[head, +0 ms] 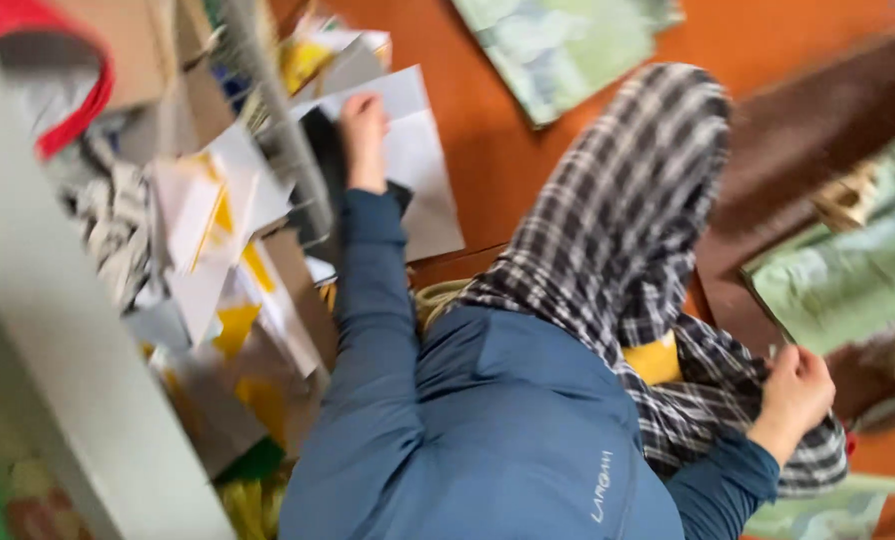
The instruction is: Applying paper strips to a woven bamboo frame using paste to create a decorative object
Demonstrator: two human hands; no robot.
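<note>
The left hand point(364, 125) reaches up and away from the body, its fingers curled over the edge of a white sheet of paper point(418, 165) that lies on the orange-brown floor point(488, 130); whether the fingers pinch the sheet or only press on it cannot be told through the blur. The sheet is plain, pale grey-white and rectangular, tilted, with a dark card point(323, 160) partly beneath it on the hand's left. The right hand point(793, 395) is closed loosely, thumb forward, on the edge of a black-and-white checked cloth point(628, 230) that drapes over the person's legs and blue jacket point(488, 440).

Left of the paper stands an open cardboard box point(268, 330), crammed with loose white and yellow paper scraps point(213, 215) (all jumbled, none lying flat). A red-rimmed container point(53, 80) sits at the upper left corner; its contents are too blurred to tell.

A flat, pale green printed package point(558, 45) lies on the floor near the top, and similar green packages point(848, 280) lie at the right edge, beside a brown mat point(818, 120).
</note>
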